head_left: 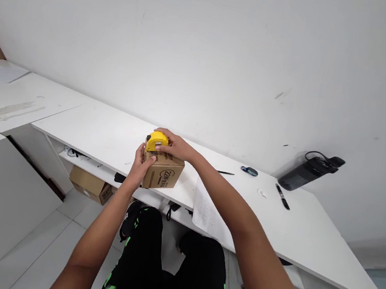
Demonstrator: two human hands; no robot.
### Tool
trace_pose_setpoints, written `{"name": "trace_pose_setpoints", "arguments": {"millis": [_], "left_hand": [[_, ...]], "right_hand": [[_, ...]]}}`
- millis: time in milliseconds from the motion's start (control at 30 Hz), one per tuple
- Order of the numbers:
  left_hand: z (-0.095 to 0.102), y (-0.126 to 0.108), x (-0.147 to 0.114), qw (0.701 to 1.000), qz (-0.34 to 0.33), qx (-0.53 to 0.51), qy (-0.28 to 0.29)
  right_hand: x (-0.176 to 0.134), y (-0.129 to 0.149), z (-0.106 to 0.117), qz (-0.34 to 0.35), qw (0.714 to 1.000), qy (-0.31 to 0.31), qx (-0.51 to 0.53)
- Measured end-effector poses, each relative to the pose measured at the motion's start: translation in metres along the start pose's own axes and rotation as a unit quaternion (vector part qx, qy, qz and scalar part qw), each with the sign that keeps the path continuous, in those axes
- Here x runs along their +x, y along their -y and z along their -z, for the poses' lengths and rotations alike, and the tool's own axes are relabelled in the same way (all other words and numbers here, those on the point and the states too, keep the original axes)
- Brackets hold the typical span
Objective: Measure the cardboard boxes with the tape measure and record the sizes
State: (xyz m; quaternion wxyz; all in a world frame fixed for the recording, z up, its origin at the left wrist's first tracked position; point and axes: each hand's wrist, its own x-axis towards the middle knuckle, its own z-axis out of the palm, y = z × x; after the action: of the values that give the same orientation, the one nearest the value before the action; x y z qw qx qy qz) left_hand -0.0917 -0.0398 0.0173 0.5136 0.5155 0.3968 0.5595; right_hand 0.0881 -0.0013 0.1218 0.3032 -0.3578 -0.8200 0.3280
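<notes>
The right hand (176, 146) is closed around a rounded, glossy yellow tape measure (157, 141) with a black piece at its left end. Just below that grip sits a brown cardboard box (164, 173), dark print including "22" on its near face; the left hand (140, 168) clasps its left side.

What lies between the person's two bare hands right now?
A yellow tape measure in the right hand, at the top of the brown cardboard box the left hand holds; the head view shows both.
</notes>
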Motion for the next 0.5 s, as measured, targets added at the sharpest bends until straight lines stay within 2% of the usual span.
{"name": "trace_pose_setpoints", "arguments": {"millis": [233,500], "left_hand": [[0.005,-0.003,0.011,0.994,-0.031,-0.019,0.1],[-0.003,-0.005,0.026,0.982,-0.014,-0.05,0.182]], "right_hand": [[0.0,-0.001,-0.002,0.01,0.998,-0.017,-0.06],[-0.017,-0.017,-0.002,-0.02,0.994,-0.089,-0.056]]}}
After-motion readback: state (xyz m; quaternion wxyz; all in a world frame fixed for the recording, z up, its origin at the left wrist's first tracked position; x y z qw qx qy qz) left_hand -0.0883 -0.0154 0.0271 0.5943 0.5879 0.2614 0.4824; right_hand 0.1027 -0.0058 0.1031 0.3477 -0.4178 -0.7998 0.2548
